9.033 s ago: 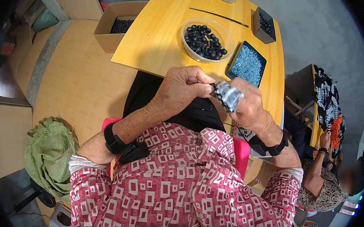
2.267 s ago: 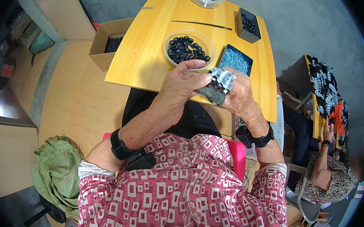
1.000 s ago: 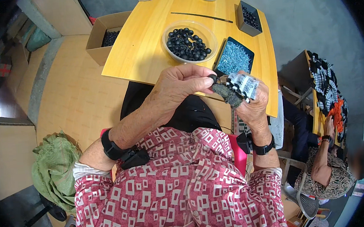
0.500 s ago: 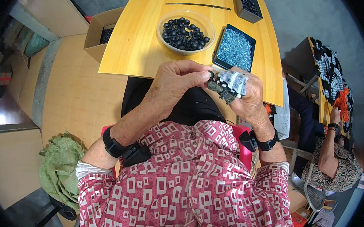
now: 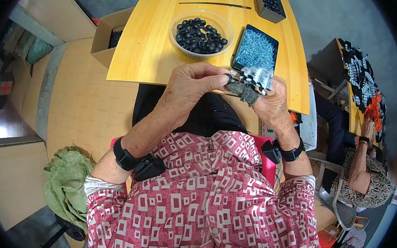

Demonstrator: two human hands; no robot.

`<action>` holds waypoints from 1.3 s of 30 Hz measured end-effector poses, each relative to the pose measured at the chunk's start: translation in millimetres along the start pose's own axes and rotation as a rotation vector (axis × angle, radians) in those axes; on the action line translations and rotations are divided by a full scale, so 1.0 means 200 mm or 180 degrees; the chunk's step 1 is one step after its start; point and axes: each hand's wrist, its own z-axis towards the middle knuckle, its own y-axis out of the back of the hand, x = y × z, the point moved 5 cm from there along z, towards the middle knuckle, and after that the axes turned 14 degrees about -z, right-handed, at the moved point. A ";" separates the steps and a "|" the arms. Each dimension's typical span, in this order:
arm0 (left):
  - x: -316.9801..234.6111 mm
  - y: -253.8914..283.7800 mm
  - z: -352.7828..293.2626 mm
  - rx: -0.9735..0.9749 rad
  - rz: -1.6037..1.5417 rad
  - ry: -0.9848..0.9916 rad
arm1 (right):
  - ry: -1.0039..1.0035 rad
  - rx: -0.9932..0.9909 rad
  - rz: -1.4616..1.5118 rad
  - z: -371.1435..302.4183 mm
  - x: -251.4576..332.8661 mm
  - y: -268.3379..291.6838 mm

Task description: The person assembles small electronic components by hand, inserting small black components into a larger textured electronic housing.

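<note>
My left hand [image 5: 184, 90] pinches a small black round piece [image 5: 228, 78] between thumb and forefinger, just in front of the table's near edge. My right hand [image 5: 274, 100] is closed around a small knitted piece [image 5: 258, 77], striped grey, white and black, with a dark grey-green knitted part [image 5: 244, 93] hanging toward my left. The black piece meets the left side of the knitting; whether it is attached I cannot tell. A clear round bowl [image 5: 177, 43] of similar black pieces stands beyond my hands. Beside it lies a dark tray [image 5: 237, 66] of tiny clear-blue pieces.
On the yellow table [image 5: 143, 54] are a thin dark rod [image 5: 215, 5] and a grey box [image 5: 271, 15] of dark pieces. A cardboard box [image 5: 102, 41] stands left, above a green sack [image 5: 66, 179]. At right, another person's hand [image 5: 368, 128] touches orange material by striped knitting [image 5: 360, 78].
The knitted piece has turned slightly in my right hand, its striped end shifting right. My left hand keeps its pinch almost in place. The other person's arm has moved slightly.
</note>
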 end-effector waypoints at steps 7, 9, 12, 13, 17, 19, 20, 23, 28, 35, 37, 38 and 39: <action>-0.01 -0.05 -0.01 0.0216 -0.0080 -0.0038 | 0.0655 -0.0239 -0.0561 -0.02 0.03 0.06; 0.00 -0.05 -0.01 0.0262 -0.0120 -0.0079 | 0.0822 -0.0194 -0.0659 -0.02 0.05 0.05; 0.02 -0.05 -0.03 0.0235 -0.0125 0.0011 | 0.0845 -0.0082 -0.0592 -0.04 0.06 0.06; 0.02 -0.05 -0.03 0.0233 -0.0129 0.0012 | 0.0844 -0.0078 -0.0592 -0.04 0.05 0.07; 0.04 -0.05 -0.03 0.0222 -0.0053 0.0193 | 0.1140 0.0111 -0.0755 -0.03 0.07 0.07; 0.04 -0.04 -0.03 0.0248 -0.0030 0.0243 | 0.1306 0.0163 -0.0829 -0.02 0.09 0.08; 0.04 -0.04 -0.02 0.0271 -0.0031 0.0196 | 0.1458 0.0264 -0.0930 -0.02 0.10 0.08; 0.03 -0.05 -0.02 0.0278 -0.0040 0.0124 | 0.1574 0.0348 -0.0972 -0.02 0.10 0.07; 0.02 -0.06 -0.04 0.0291 0.0049 -0.0083 | 0.1062 0.0218 -0.0794 -0.03 0.06 0.05; 0.04 -0.03 -0.03 0.0284 0.0354 -0.0152 | 0.0476 0.0230 -0.0379 -0.07 0.00 0.01; 0.04 -0.02 -0.02 0.0262 0.0470 -0.0117 | 0.0404 0.0349 -0.0355 -0.07 0.00 0.01; 0.04 -0.02 -0.02 0.0274 0.0643 -0.0124 | 0.0133 0.0499 -0.0076 -0.06 -0.01 0.00; 0.04 -0.01 -0.01 0.0286 0.0816 -0.0131 | -0.0138 0.0649 0.0204 -0.06 -0.02 -0.01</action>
